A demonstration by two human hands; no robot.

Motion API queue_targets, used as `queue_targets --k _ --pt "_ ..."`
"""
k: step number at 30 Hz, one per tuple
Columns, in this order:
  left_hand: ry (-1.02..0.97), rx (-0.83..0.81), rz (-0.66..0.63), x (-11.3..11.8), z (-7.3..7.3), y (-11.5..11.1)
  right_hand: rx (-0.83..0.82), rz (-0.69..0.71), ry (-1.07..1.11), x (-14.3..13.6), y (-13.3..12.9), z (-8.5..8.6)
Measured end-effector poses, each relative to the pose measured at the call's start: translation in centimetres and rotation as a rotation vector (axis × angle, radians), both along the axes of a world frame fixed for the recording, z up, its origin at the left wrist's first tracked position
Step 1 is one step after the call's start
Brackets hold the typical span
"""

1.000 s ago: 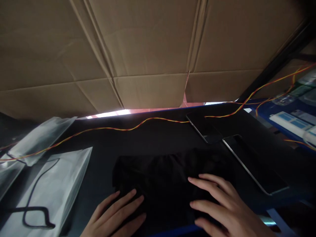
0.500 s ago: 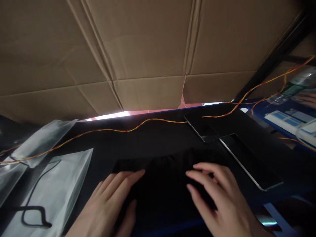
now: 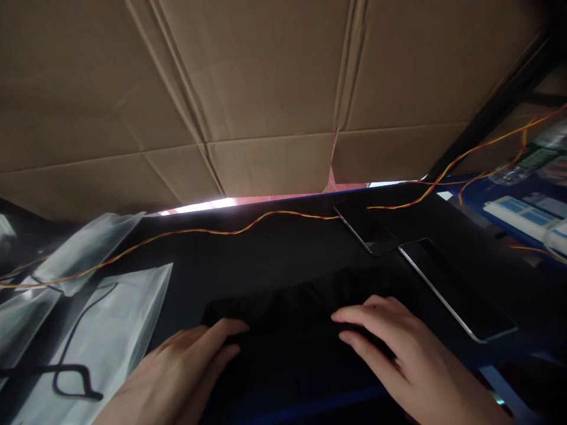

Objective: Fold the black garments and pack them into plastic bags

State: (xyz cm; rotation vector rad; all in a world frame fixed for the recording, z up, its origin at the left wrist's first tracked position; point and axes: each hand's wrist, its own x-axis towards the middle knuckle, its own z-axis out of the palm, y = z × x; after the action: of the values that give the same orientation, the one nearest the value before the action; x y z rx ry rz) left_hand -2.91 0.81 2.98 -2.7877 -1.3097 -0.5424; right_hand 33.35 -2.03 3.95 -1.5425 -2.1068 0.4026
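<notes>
Pressing flat on the black cloth [image 3: 287, 330], the left hand [image 3: 177, 378] and right hand [image 3: 407, 360] are lying open, gripping nothing, seemingly folding it; next needs pinching an edge.

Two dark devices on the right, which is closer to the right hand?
The larger tablet, with the silver edge, lies just past the right hand; the smaller phone sits farther back.

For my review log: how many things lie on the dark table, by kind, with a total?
Black folded cloth: 1, under left hand and right hand
Silver bags: 2 in clear view
Dark flat devices: 2
Red-yellow wire: 1
Total: 6
</notes>
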Motion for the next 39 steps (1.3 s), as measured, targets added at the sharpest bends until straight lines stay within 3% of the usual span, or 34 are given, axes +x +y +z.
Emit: queue_targets --k 4,7,11,13,16,20,22,24,27,30,33,35,37,39 --pt "0.013 0.002 0.090 1.9 -0.4 1.2 0.119 -0.061 -0.154 -1.3 0.6 -0.9" --pt "-0.029 0.101 0.138 4.1 -0.2 0.5 0.274 -0.126 -0.153 -2.8 0.3 -1.0" --pt "-0.035 0.232 0.027 7.4 -0.6 -0.6 0.442 -0.015 -0.056 -4.6 0.0 -1.5" --pt "0.100 0.250 -0.014 8.3 -1.6 -0.4 0.430 0.037 -0.052 -5.2 0.2 -2.5" --pt "0.243 0.259 0.017 8.3 -3.2 0.3 0.345 0.005 -0.088 -5.2 0.6 -3.8" --pt "0.222 0.213 -0.017 6.9 -3.3 0.6 0.373 -0.137 -0.080 -2.6 0.3 -3.5" --pt "0.139 0.186 -0.020 5.9 -2.8 0.4 0.420 -0.342 -0.065 0.2 0.0 -3.1" --pt "0.030 0.151 0.003 4.9 -2.6 0.2 0.360 -0.562 -0.126 3.4 -0.3 -3.2" --pt "-0.080 0.082 0.074 3.7 -3.1 0.1 0.257 -0.630 -0.227 7.4 -0.6 -4.3" --pt "-0.086 0.039 0.104 3.4 -3.6 0.3 0.125 -0.597 -0.146 8.8 -0.8 -4.5" --pt "-0.080 0.034 0.083 3.7 -3.3 0.5 0.013 -0.642 -0.042 7.4 -1.0 -2.6" --pt "-0.068 0.038 0.072 3.8 -2.9 0.6 0.086 -0.661 -0.004 5.1 -0.9 -0.8" --pt "-0.049 0.042 0.062 3.9 -2.6 0.6 0.196 -0.538 0.042 2.0 -0.5 0.8" --pt "-0.045 0.046 0.064 3.8 -2.5 0.6 0.263 -0.325 0.098 -1.3 0.0 1.7"
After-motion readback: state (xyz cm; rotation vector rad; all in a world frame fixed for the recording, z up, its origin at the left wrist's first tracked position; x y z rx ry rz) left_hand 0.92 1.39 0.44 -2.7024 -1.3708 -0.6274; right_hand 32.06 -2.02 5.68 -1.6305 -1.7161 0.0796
